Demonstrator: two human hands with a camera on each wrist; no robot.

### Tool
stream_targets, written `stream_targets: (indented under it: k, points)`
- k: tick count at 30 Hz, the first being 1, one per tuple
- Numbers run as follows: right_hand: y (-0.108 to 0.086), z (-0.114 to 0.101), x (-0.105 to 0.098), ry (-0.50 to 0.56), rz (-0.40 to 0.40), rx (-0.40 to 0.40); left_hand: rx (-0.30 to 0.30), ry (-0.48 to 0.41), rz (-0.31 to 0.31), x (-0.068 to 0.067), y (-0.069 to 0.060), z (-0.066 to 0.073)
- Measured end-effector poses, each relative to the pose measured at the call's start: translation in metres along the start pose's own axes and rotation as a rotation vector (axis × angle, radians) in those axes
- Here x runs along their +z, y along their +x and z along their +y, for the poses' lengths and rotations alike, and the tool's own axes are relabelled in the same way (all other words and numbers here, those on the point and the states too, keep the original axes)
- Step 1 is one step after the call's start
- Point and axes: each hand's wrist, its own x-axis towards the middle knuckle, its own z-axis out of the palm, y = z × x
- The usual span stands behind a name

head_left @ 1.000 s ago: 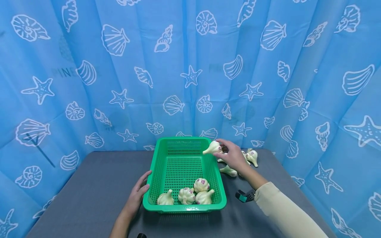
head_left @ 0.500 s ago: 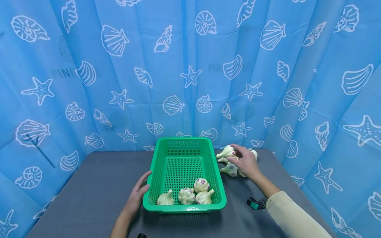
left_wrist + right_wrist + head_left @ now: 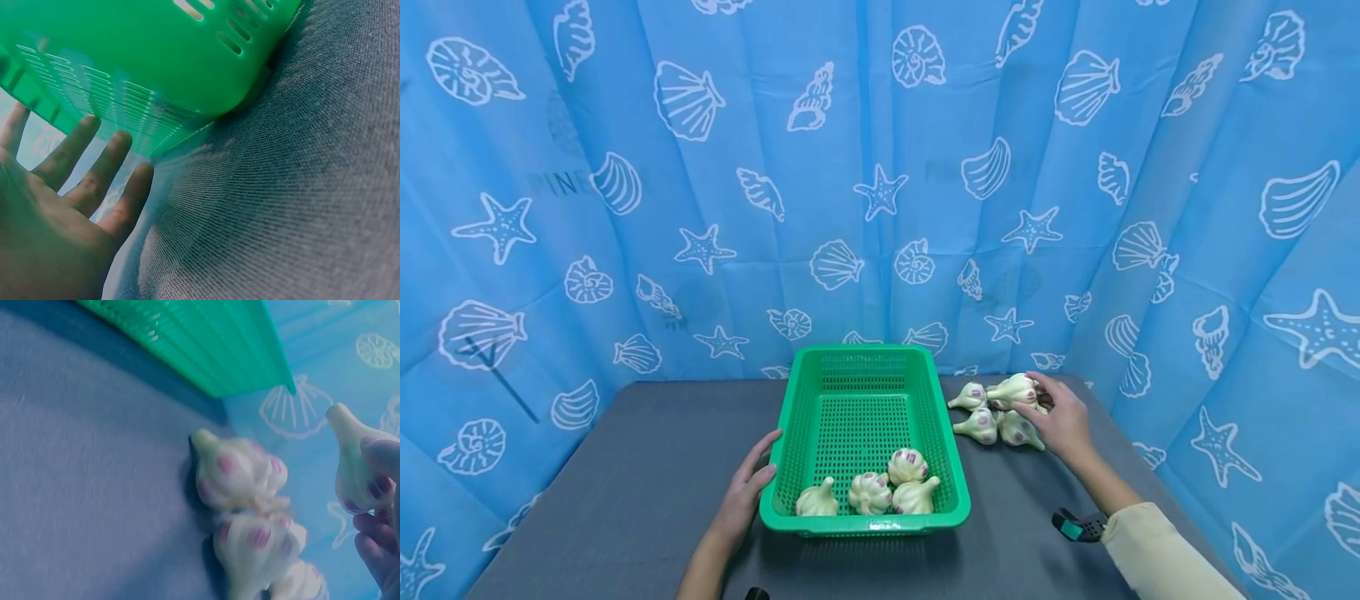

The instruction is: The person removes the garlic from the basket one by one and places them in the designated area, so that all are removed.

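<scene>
My right hand (image 3: pixel 1060 417) pinches a garlic bulb (image 3: pixel 1012 390) between thumb and fingers, its stem toward the basket. In the right wrist view that held garlic bulb (image 3: pixel 356 462) is raised apart from the loose ones. Below and left of this hand, more garlic bulbs (image 3: pixel 976 426) lie clustered on the table; some are partly hidden by the hand. My left hand (image 3: pixel 739 500) rests at the left side of a green plastic basket (image 3: pixel 957 467). The left wrist view shows its fingers (image 3: pixel 103 165) extended along the basket's outer wall (image 3: pixel 144 62).
Several garlic bulbs (image 3: pixel 870 494) sit inside the basket at its near end. A dark grey cloth (image 3: pixel 670 467) covers the table. Behind hangs a blue curtain (image 3: pixel 820 208) with shell prints. A dark strap (image 3: pixel 1078 527) is at my right wrist.
My right hand has moved right with the garlic bulb, from the basket's right rim to above the cluster, uncovering more bulbs there. The left hand and basket have stayed still.
</scene>
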Motion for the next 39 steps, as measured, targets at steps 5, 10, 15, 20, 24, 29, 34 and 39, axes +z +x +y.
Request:
stream_targets:
  k: [5,10,15,20,24,29,34,39]
  points:
    - [-0.005,0.015,-0.005,-0.029,0.019,0.009,-0.007,0.015,0.005,0.000,0.000,0.001]
    - [-0.010,0.029,-0.008,-0.068,0.027,0.022,-0.012,0.014,0.009,-0.001,0.000,0.000]
    - [-0.015,0.044,-0.010,-0.115,0.011,0.051,-0.009,0.009,0.004,-0.001,0.001,0.000]
    - [-0.019,0.057,-0.011,-0.141,-0.002,0.089,-0.006,0.004,-0.004,-0.001,0.001,0.000]
    - [-0.020,0.064,-0.011,-0.156,0.001,0.120,-0.011,-0.004,-0.002,-0.001,0.001,0.000]
    - [-0.021,0.069,-0.013,-0.175,-0.001,0.160,-0.004,-0.002,-0.001,-0.001,0.000,0.000]
    - [-0.024,0.072,-0.014,-0.194,-0.038,0.222,-0.017,-0.005,0.007,-0.001,0.000,0.001]
    - [-0.027,0.076,-0.013,-0.212,-0.090,0.258,-0.030,-0.018,0.010,0.000,0.001,0.002]
